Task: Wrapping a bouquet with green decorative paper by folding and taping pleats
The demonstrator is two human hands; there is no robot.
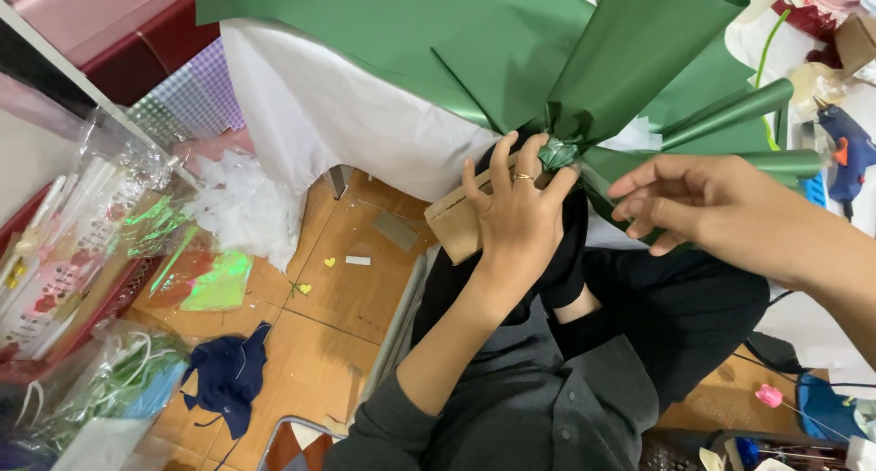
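We see green wrapping paper (511, 42) gathered into a pinched neck (557, 151) at centre frame, sheets fanning out far and to the right, some rolled into cones (730, 110). The neck sits on top of a brown cardboard piece (453, 226) held over our lap.

Left hand (518, 217): fingers closed around the cardboard and the paper neck, fingertips pressing the green bunch, gold ring on one finger. Grip is firm, wrapped around, not spread.

Right hand (698, 206): just right of the neck, fingers curled loosely together near a green fold; we cannot tell whether it pinches the paper or only hovers beside it.

White sheet (328, 115) lies under the green paper, on the left. Blue glue gun (844, 147) at far right. Near left: dark blue cloth (228, 380) on the wooden floor (315, 343), and clear bags (100, 243) in a red tray (100, 311).
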